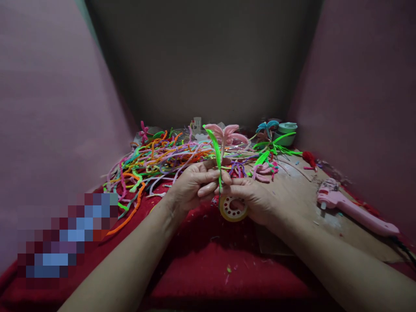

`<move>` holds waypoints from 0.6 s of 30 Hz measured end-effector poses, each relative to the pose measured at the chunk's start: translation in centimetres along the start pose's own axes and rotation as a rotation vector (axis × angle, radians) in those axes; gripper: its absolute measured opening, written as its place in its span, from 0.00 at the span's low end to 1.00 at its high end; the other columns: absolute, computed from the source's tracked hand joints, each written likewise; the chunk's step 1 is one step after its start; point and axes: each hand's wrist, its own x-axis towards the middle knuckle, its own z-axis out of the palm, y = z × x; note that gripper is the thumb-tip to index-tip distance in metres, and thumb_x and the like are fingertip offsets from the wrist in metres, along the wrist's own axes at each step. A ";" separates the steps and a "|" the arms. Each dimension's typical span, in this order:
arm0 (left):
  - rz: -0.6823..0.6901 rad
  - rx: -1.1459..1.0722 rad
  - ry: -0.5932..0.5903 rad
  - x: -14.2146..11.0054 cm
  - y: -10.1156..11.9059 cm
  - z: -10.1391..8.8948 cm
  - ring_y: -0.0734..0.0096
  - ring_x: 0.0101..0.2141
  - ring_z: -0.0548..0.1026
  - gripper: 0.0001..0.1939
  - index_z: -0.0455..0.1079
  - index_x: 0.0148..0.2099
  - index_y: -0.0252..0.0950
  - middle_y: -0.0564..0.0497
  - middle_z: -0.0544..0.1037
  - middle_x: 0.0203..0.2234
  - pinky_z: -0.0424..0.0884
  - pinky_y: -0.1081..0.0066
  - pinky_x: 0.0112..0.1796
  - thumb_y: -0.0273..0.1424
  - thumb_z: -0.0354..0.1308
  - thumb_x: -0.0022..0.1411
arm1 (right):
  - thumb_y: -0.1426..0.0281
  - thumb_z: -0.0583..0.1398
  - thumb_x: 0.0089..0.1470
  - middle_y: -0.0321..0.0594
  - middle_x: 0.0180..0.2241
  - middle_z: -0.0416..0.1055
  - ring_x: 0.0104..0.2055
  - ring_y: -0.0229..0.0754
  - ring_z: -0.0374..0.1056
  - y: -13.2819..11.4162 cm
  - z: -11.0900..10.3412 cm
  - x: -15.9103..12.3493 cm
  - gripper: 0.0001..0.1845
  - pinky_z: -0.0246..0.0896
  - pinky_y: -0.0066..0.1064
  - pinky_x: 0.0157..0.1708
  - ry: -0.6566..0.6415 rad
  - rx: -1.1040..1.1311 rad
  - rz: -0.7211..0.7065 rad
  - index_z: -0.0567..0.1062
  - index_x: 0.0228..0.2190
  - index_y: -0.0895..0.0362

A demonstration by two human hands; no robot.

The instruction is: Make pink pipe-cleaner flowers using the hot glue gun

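Red cloth (195,260) spans the lower frame; at centre, left hand (196,182) pinches the pink flower (224,133) where its green leaf (214,145) meets the stem, right hand (251,195) fingertips closed just below. Step judged: securing leaf to stem; calls for a firm left pinch while the right works tape (234,218), lower centre. Tub (287,128), upper right: seemingly lidded, contents unseen.

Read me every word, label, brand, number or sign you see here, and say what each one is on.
No text is readable here.
White item at the back: seems to carry print, too small and blurred to read.
Pink glue gun: no lettering I can make out.
Tape roll: none I can make out.
Pixelated patch at the left: hides whatever lies there.
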 end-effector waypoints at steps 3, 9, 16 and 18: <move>-0.032 0.051 0.049 0.0 0.1 0.2 0.85 0.10 0.56 0.13 0.68 0.40 0.30 0.58 0.66 0.13 0.53 0.82 0.12 0.32 0.60 0.53 | 0.66 0.65 0.40 0.38 0.24 0.72 0.24 0.34 0.63 -0.1 0.0 0.1 0.10 0.56 0.29 0.28 0.035 -0.002 -0.018 0.77 0.24 0.60; -0.052 0.152 0.266 0.2 -0.4 0.7 0.88 0.11 0.56 0.13 0.65 0.28 0.31 0.60 0.63 0.12 0.50 0.83 0.13 0.29 0.66 0.44 | 0.68 0.66 0.37 0.37 0.21 0.72 0.24 0.35 0.64 0.3 -0.2 0.3 0.09 0.57 0.30 0.30 0.155 -0.073 -0.001 0.77 0.23 0.61; -0.050 0.113 0.155 0.3 -0.7 0.2 0.88 0.09 0.54 0.08 0.69 0.26 0.28 0.59 0.61 0.08 0.50 0.82 0.12 0.29 0.62 0.50 | 0.65 0.66 0.37 0.36 0.18 0.69 0.21 0.35 0.61 0.2 0.0 0.1 0.11 0.53 0.29 0.24 0.119 -0.088 0.024 0.76 0.21 0.60; -0.091 0.081 0.096 0.3 -0.7 0.0 0.88 0.08 0.54 0.08 0.69 0.26 0.27 0.59 0.61 0.07 0.49 0.82 0.11 0.29 0.60 0.52 | 0.63 0.66 0.38 0.38 0.20 0.71 0.23 0.35 0.62 0.2 0.0 -0.1 0.12 0.54 0.29 0.25 0.062 -0.090 0.032 0.77 0.23 0.61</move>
